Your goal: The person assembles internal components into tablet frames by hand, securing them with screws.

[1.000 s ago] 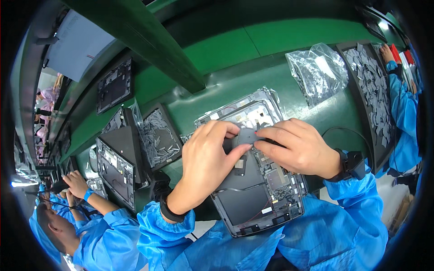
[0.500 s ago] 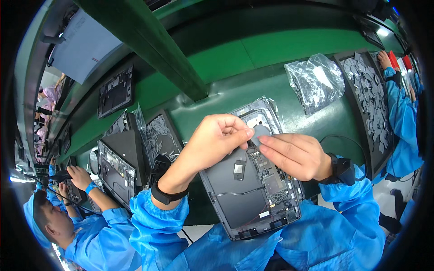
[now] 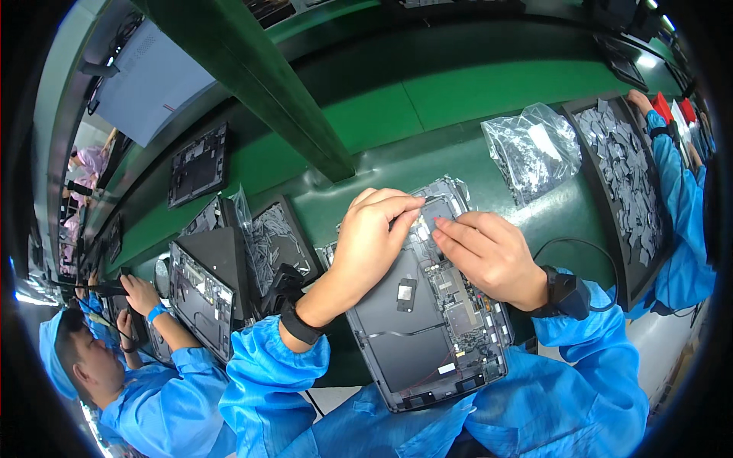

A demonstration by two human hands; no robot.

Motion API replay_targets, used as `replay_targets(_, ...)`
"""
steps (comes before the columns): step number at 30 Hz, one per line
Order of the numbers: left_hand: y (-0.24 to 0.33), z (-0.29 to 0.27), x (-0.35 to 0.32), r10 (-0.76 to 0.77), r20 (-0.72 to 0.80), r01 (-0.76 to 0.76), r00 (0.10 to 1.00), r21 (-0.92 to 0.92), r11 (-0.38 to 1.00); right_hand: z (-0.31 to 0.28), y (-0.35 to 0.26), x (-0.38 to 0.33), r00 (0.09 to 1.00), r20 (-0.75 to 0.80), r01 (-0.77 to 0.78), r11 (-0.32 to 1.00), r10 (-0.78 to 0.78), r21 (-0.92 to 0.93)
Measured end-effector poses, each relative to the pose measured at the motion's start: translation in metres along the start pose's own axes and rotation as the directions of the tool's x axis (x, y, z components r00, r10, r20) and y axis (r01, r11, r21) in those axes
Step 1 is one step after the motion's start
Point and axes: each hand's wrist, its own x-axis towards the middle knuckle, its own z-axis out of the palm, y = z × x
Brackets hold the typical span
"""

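While a green workbench (image 3: 427, 164) stretches away beyond both hands, an opened tablet body (image 3: 416, 347) sits directly beneath them, its far end under the fingertips. Well to the right of the right hand stands a dark tray of grey pieces (image 3: 634, 282); beyond that hand lies a clear plastic bag (image 3: 534, 153), and just left of the left hand is a tray of strips (image 3: 303, 233). The left hand (image 3: 378, 240) is mostly curled, thumb and forefinger nearly meeting; the right hand (image 3: 489, 256) is half closed, fingers bunched. Whether either grips anything, I cannot tell. Between them, on the near side, rests a small black part (image 3: 406, 295); a grey piece (image 3: 437, 208) shows between their fingertips.
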Motion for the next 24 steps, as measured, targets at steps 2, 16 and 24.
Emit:
replay_targets(2, 0.001, 0.001, -0.001, 0.012, -0.009, -0.012, 1.0, 0.019, 1.0, 0.001, 0.001, 0.002, 0.999, 0.029, 0.045, 0.999, -0.045, 0.03)
replay_targets(16, -0.001, 0.006, -0.006, 0.065, -0.087, -0.061, 0.994, 0.046, 0.997, -0.007, 0.013, 0.008, 0.982, 0.19, -0.003, 0.994, -0.017, 0.106)
replay_targets(24, -0.001, 0.009, -0.008, 0.108, -0.099, -0.102, 0.989, 0.064, 0.993, -0.009, 0.004, 0.022, 0.924, 0.357, 0.124, 0.991, -0.135, 0.056)
